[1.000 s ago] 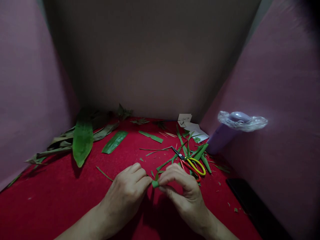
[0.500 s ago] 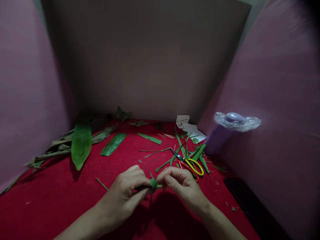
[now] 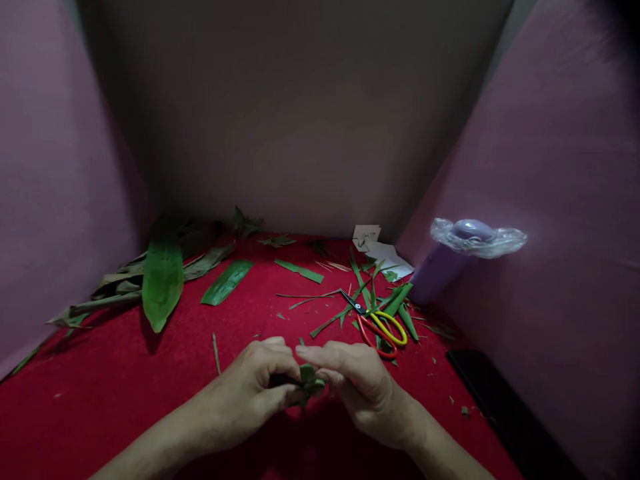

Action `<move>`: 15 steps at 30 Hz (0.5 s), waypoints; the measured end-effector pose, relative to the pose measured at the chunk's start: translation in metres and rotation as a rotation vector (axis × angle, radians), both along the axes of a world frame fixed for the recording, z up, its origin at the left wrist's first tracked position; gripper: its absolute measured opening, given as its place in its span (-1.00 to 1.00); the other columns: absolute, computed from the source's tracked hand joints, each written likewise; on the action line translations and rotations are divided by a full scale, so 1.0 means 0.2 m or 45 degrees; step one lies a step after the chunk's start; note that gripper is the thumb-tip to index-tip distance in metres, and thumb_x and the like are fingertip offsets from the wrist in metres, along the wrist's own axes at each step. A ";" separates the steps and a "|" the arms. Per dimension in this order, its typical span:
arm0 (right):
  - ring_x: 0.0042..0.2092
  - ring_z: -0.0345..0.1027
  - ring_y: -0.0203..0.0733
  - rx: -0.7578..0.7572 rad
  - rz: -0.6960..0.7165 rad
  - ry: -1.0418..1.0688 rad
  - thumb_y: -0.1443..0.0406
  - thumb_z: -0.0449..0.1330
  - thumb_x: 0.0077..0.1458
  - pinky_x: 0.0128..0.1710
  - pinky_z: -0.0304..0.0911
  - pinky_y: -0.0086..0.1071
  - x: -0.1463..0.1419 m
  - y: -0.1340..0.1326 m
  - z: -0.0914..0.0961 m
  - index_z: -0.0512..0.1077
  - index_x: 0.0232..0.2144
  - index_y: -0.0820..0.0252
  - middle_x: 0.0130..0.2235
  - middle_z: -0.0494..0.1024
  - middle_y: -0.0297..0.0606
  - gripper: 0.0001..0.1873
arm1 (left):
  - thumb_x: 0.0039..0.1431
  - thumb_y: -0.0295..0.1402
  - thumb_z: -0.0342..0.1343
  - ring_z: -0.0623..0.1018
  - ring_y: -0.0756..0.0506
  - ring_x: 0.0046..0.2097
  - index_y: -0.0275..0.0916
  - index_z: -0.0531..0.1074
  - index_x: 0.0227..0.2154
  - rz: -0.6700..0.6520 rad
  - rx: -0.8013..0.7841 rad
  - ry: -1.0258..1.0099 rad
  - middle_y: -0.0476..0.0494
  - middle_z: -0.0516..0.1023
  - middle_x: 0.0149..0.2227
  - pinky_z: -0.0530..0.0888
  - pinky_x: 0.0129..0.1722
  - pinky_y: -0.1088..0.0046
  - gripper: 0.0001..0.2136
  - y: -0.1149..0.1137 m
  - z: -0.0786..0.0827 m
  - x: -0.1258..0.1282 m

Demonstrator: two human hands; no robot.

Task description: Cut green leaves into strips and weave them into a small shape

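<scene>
Your left hand (image 3: 257, 380): thumb and fingers pinching a folded green leaf strip (image 3: 307, 375) | your right hand (image 3: 370, 383): fingers close together at the strip's right end, pinch unclear | strip: between your hands, over red cloth (image 3: 125, 380) | scissors (image 3: 369, 313): beyond your right hand

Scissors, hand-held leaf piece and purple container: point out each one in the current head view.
Scissors (image 3: 358, 307): head view, on the pivot between blades and handles.
Leaf piece (image 3: 307, 373): head view, on its visible green face.
Purple container (image 3: 436, 273): head view, on its side, below the clear plastic.
</scene>
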State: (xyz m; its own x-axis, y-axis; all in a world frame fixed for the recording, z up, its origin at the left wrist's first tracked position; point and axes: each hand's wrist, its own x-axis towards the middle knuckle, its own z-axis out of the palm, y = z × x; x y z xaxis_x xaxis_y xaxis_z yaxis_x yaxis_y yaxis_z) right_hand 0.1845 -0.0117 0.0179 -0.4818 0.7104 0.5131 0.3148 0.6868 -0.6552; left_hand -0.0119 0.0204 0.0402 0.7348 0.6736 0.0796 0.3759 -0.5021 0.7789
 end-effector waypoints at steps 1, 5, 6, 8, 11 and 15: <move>-0.40 0.31 -0.34 0.063 0.015 -0.062 0.50 -0.05 0.10 -0.41 0.22 -0.47 0.00 0.00 0.01 0.28 0.04 0.09 -0.36 0.46 -0.28 -0.53 | 0.11 -0.39 0.05 0.38 0.00 -0.39 -0.22 0.48 -0.53 0.002 -0.024 0.011 0.02 0.45 -0.52 0.28 -0.35 0.49 -0.84 0.00 0.00 0.00; -0.42 0.35 -0.35 0.295 -0.019 -0.213 0.50 -0.01 0.08 -0.47 0.18 -0.49 0.01 0.00 0.02 0.38 -0.07 0.08 -0.34 0.50 -0.25 -0.58 | 0.11 -0.40 0.04 0.39 0.02 -0.39 -0.25 0.47 -0.56 -0.011 -0.090 0.055 0.02 0.41 -0.53 0.28 -0.39 0.53 -0.81 0.00 -0.01 0.00; -0.45 0.34 -0.35 0.352 -0.047 -0.230 0.49 0.00 0.08 -0.49 0.16 -0.49 0.01 0.00 0.01 0.41 -0.10 0.09 -0.36 0.50 -0.26 -0.62 | 0.11 -0.40 0.04 0.39 0.02 -0.39 -0.25 0.47 -0.56 -0.016 -0.098 0.057 0.03 0.40 -0.53 0.28 -0.39 0.54 -0.81 0.00 -0.01 0.00; -0.47 0.32 -0.35 0.431 -0.086 -0.255 0.46 0.01 0.09 -0.51 0.14 -0.48 0.00 0.00 0.01 0.42 -0.13 0.12 -0.39 0.50 -0.25 -0.66 | 0.10 -0.41 0.04 0.39 0.03 -0.39 -0.25 0.48 -0.55 -0.026 -0.118 0.055 0.03 0.40 -0.53 0.28 -0.39 0.54 -0.82 0.00 -0.01 0.00; -0.47 0.32 -0.34 0.434 -0.094 -0.276 0.47 -0.01 0.09 -0.51 0.16 -0.48 0.00 0.01 0.00 0.41 -0.11 0.16 -0.41 0.50 -0.25 -0.65 | 0.10 -0.43 0.02 0.40 0.02 -0.38 -0.22 0.51 -0.50 -0.044 -0.148 0.055 0.02 0.43 -0.50 0.28 -0.37 0.53 -0.82 0.00 0.00 0.00; -0.45 0.34 -0.33 0.362 -0.078 -0.296 0.49 0.00 0.05 -0.47 0.19 -0.47 0.01 0.01 -0.01 0.41 -0.13 0.19 -0.40 0.49 -0.25 -0.65 | 0.08 -0.45 0.02 0.38 0.00 -0.37 -0.20 0.52 -0.46 -0.044 -0.123 0.069 0.01 0.46 -0.47 0.28 -0.36 0.50 -0.83 0.00 0.00 0.00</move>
State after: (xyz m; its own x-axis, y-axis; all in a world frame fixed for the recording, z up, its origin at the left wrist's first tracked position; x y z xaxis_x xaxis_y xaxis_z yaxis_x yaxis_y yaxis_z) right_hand 0.1862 -0.0089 0.0166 -0.5697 0.5863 0.5760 0.4789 0.8063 -0.3471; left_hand -0.0124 0.0201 0.0397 0.7591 0.6505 -0.0246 0.4024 -0.4393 0.8032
